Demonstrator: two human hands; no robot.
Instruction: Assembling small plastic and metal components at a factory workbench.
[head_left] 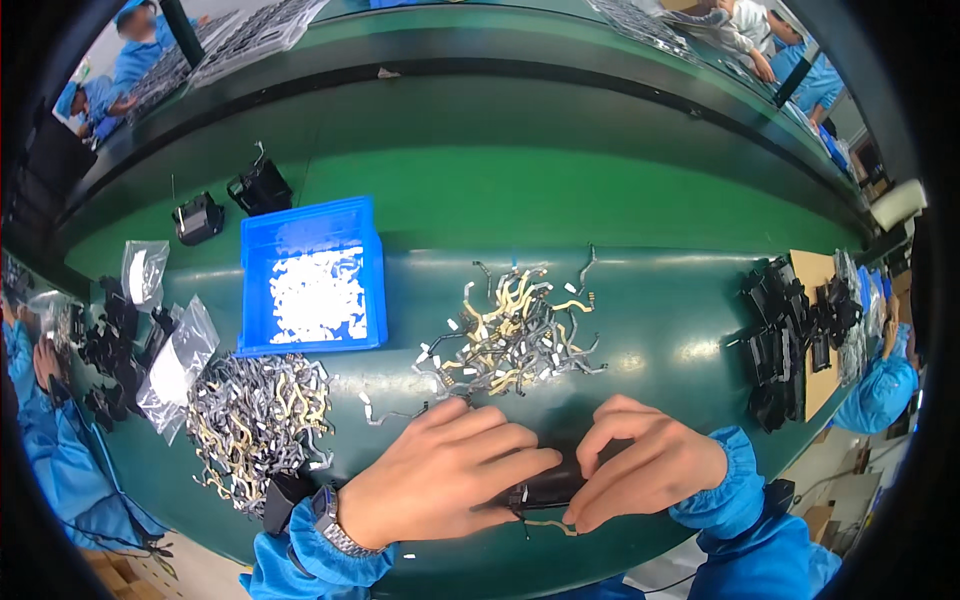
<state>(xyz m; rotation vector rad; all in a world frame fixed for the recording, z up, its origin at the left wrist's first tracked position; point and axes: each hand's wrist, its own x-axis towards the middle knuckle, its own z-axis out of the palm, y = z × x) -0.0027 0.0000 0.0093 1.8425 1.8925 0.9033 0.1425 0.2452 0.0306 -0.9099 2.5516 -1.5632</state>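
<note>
Near the front edge of the table, my left hand is closed, thumb and fingertips at the dark connector end of a short cable. My right hand pinches that cable's pale, yellowish other end. Beneath and between the hands is a dark, flat patch that I cannot make out well. Just beyond them spreads a loose pile of short black, grey and yellowish cables with small white connectors. A larger, denser heap of similar cables sits left of my left hand.
A blue bin of small white pieces stands beyond the left heap, beside clear plastic bags. Two black housings lie farther back. Black plastic parts are stacked at the right near a cardboard sheet. Co-workers sit around.
</note>
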